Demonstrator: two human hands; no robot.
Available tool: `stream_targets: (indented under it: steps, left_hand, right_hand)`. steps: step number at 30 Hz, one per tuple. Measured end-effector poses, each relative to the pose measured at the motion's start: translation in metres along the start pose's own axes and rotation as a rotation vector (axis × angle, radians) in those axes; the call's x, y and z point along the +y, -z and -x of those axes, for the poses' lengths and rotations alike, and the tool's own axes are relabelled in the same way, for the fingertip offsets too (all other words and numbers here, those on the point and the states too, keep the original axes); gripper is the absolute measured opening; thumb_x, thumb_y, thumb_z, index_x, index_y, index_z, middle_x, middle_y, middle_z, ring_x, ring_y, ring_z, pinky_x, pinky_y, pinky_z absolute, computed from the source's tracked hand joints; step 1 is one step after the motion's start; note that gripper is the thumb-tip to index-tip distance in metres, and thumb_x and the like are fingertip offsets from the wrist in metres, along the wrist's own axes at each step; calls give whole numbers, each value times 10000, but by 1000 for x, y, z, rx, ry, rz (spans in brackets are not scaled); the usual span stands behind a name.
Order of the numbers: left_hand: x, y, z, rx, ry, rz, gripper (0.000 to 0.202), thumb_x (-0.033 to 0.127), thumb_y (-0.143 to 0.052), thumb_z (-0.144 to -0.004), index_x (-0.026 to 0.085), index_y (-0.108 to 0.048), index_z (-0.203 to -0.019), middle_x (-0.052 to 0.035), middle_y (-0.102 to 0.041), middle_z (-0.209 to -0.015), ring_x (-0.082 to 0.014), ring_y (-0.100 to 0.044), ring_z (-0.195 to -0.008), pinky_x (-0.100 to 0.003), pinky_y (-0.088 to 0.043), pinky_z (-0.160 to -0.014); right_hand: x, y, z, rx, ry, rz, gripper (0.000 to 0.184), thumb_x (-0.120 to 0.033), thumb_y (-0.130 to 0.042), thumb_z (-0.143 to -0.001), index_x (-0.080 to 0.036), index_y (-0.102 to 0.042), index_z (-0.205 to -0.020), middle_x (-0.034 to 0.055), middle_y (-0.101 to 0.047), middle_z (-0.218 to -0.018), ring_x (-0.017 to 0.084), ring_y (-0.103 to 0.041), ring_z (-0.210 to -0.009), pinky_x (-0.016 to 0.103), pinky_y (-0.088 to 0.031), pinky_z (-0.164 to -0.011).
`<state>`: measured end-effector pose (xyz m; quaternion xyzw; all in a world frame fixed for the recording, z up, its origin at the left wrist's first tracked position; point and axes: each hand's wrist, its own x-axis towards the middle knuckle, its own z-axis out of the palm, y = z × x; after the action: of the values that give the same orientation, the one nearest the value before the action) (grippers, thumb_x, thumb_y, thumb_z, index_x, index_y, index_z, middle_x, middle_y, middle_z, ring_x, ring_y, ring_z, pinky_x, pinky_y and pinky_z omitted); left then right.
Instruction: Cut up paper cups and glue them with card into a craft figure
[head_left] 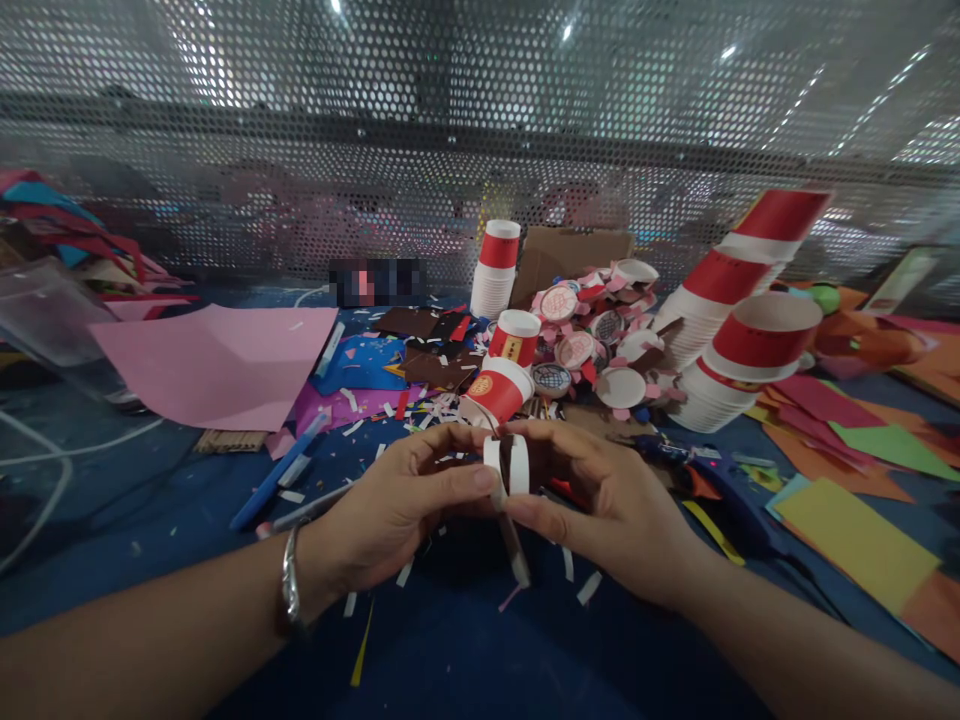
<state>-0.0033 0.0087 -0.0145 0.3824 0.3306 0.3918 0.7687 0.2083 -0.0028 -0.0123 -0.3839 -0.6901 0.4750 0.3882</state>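
At the middle front, my left hand [401, 505] and my right hand [607, 505] pinch a small piece made of two white paper rings [519, 466] from opposite sides. The rings stand side by side and look like cut paper-cup bottoms, with something dark brown between them. A narrow pale strip [514, 550] hangs below the rings toward the table. Fingers of both hands are closed on the piece and hide part of it. Just beyond the fingertips, a red and white paper cup [496, 392] lies tilted, with another cup [514, 338] behind it.
Stacked paper cups [720, 400] lean at right, beside a heap of decorated cup bottoms [574, 350]. A blue glue gun [742, 500] and coloured paper [862, 535] lie right. Pink paper [217, 365], a blue pen [277, 475] and a clear container [56, 320] are left. Perforated metal [450, 200] stands behind.
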Motion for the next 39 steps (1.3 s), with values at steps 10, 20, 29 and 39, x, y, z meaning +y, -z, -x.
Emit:
stream_targets:
  steps: [10,20,29,39]
  left_hand:
    - [2,4,-2,-45,19,3,289,193,-892,-741,179,-718,-972,-28,-725,-964,-147,-707,-849,-270,-584,-799]
    - [1,5,-4,-68,18,-8,258,228,-873,-764,178,-719,-965,-22,-703,-974,-159,-697,-880,-309,-590,-839]
    - [4,3,-2,-60,50,-33,233,236,-859,-778,160,-713,-942,-30,-687,-968,-161,-684,-873,-312,-590,-829]
    - [1,3,-4,-49,63,-15,212,248,-854,-794,154,-727,-936,-38,-696,-965,-150,-679,-835,-283,-583,-785]
  right_hand:
    - [2,1,3,33,-17,45,478,-387,-824,-836,-246,-657,-1261,69,-764,-1148,248,-742,-1051,371,-609,-914]
    - [-1,1,1,43,-43,35,488,-400,-820,-827,-239,-661,-1260,64,-783,-1117,241,-762,-1009,360,-627,-865]
    - [2,1,1,20,-70,-24,473,-320,-833,-822,-241,-662,-1257,40,-791,-1105,213,-760,-996,318,-613,-863]
    - [-2,1,-1,18,-74,48,357,-332,-833,-811,-257,-716,-1140,13,-804,-999,198,-773,-854,289,-623,-730]
